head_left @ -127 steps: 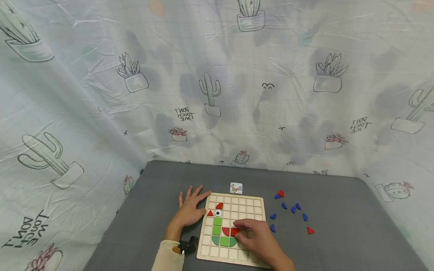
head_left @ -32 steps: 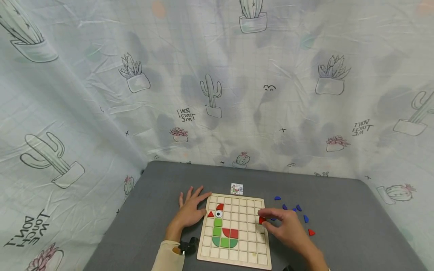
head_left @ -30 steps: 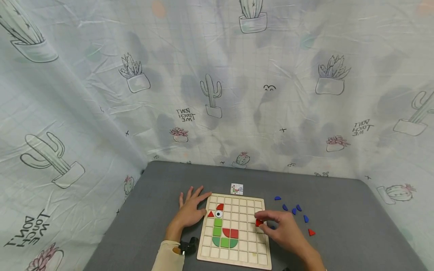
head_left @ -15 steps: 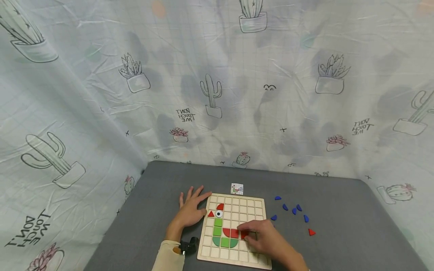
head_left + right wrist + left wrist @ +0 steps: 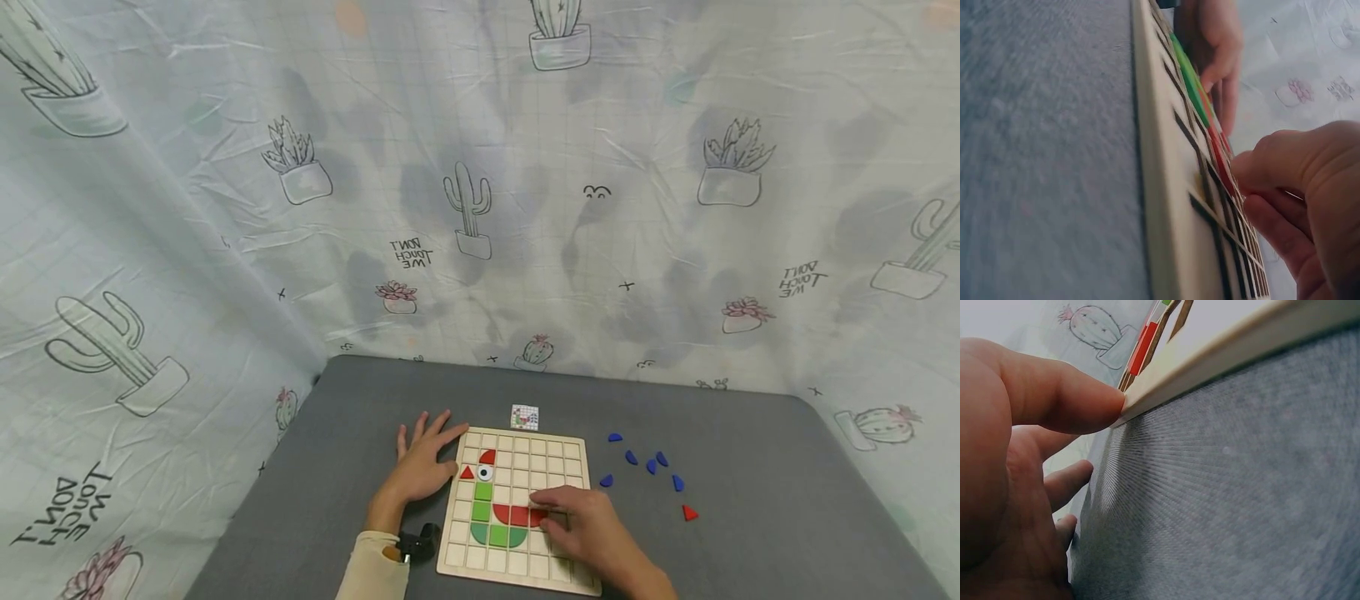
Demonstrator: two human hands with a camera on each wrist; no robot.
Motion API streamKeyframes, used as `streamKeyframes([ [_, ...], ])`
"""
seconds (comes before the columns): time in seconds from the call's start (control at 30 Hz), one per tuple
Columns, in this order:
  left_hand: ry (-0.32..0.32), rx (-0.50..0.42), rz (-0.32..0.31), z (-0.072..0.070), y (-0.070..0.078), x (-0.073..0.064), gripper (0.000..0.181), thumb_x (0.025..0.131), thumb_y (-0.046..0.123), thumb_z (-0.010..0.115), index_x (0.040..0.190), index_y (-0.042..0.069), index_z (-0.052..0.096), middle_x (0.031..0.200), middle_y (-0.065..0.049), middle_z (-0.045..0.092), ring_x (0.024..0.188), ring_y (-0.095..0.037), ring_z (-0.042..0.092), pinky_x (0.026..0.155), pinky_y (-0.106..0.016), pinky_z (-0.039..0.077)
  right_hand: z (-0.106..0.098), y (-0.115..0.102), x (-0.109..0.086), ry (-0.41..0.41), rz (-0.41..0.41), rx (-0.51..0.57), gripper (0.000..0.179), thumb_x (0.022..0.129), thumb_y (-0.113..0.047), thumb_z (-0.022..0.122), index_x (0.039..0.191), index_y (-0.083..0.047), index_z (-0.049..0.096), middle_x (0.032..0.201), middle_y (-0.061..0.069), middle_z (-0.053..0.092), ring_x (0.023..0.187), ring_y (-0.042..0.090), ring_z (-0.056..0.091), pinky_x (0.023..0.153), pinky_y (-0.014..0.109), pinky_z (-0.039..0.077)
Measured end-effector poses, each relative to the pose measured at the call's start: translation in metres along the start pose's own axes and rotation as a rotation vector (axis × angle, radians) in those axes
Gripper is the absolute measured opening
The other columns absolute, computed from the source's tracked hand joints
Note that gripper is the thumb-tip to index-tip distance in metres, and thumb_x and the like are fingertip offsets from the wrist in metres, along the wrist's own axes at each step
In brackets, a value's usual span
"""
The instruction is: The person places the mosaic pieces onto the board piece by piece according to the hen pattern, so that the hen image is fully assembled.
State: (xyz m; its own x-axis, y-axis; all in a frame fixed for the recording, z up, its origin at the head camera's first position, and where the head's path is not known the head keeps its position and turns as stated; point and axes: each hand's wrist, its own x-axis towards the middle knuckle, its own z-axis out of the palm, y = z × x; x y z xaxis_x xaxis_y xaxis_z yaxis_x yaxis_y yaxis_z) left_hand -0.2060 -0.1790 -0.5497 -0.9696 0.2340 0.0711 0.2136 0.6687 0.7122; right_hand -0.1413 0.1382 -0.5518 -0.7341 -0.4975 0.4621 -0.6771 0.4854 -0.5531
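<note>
On the grey table lies a wooden grid board (image 5: 517,568) holding red and green flat pieces, plus an eye tile (image 5: 485,472). My left hand (image 5: 422,471) rests at the board's left side, fingers spread. In the left wrist view its thumb (image 5: 1079,403) touches the board's edge. My right hand (image 5: 588,529) pinches a red piece (image 5: 536,517) between thumb and index finger, at the grid cell right of a red square (image 5: 517,517). Part of that piece's outline is hidden by the fingers. The right wrist view has the right fingertips (image 5: 1247,169) low against the red pieces.
Several blue half-round pieces (image 5: 651,467) lie loose on the table right of the board, with a red triangle (image 5: 689,512) nearer. A small printed pattern card (image 5: 524,417) lies beyond the board's far edge. A patterned curtain (image 5: 480,208) hangs behind the table.
My right hand placed a red square, then brought another red piece from the right side leftward to the cell beside it. The left hand stays at the board's edge.
</note>
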Motion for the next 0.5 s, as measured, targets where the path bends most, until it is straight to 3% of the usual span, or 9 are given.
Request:
streamKeyframes([
  [0.13, -0.002, 0.007, -0.005, 0.000, -0.001, 0.000, 0.066, 0.092, 0.006, 0.066, 0.157, 0.018, 0.063, 0.178, -0.019, 0.035, 0.169, -0.052, 0.008, 0.129, -0.076, -0.012, -0.012, 0.005, -0.008, 0.064, 0.066, 0.010, 0.040, 0.082, 0.007, 0.088, 0.118, -0.011, 0.083, 0.111, -0.001, 0.084, 0.099, 0.014, 0.081, 0.080, 0.033, 0.068],
  [0.27, -0.005, 0.000, -0.004, 0.000, 0.000, 0.000, 0.066, 0.092, 0.005, 0.067, 0.156, 0.018, 0.064, 0.178, -0.019, 0.035, 0.169, -0.052, 0.008, 0.129, -0.076, -0.012, -0.028, 0.015, -0.016, 0.109, 0.144, -0.050, 0.042, 0.082, 0.006, 0.089, 0.119, -0.012, 0.083, 0.113, -0.004, 0.084, 0.098, 0.013, 0.081, 0.079, 0.035, 0.068],
  [0.5, -0.010, -0.002, -0.002, -0.001, 0.003, -0.001, 0.065, 0.092, 0.005, 0.067, 0.156, 0.018, 0.064, 0.178, -0.019, 0.035, 0.169, -0.052, 0.008, 0.129, -0.076, -0.012, -0.046, 0.025, -0.032, 0.125, 0.303, -0.138, 0.044, 0.077, 0.004, 0.093, 0.116, -0.015, 0.085, 0.110, -0.009, 0.084, 0.100, 0.008, 0.080, 0.085, 0.033, 0.067],
])
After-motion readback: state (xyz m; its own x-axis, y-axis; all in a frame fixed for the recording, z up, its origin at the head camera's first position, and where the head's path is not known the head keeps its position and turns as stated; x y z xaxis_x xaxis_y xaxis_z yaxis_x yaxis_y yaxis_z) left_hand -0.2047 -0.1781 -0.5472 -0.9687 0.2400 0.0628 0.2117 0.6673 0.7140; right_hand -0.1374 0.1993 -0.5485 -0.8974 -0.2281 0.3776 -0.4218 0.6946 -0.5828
